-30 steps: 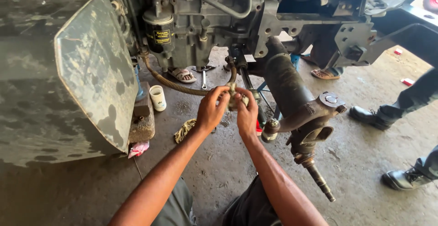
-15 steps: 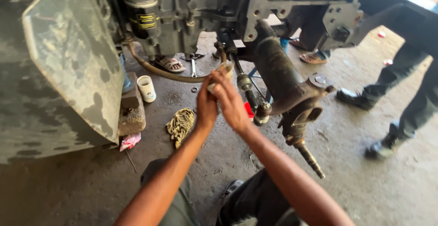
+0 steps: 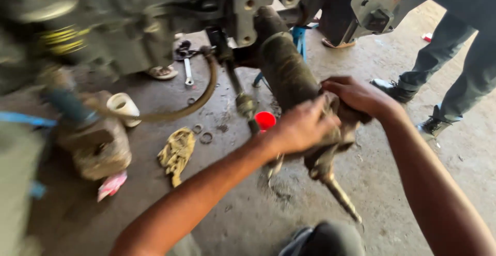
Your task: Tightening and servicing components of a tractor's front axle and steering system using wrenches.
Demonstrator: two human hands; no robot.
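Both hands have shifted from the thin rod onto the thick greasy axle.
Left hand [image 3: 302,127] and right hand [image 3: 356,97] clamp the axle end [image 3: 289,75]; a red cap [image 3: 265,120] sits just left.

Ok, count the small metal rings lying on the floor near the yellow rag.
3: one ring right of the yellow rag, one just above it, one farther back near the wrench. Blur may hide others.

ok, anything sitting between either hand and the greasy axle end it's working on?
Nothing visible. Both the left hand and the right hand are already on the knuckle end of the axle, fingers wrapped around it. The hose, rag and red cap lie off to the left, clear of the hands.
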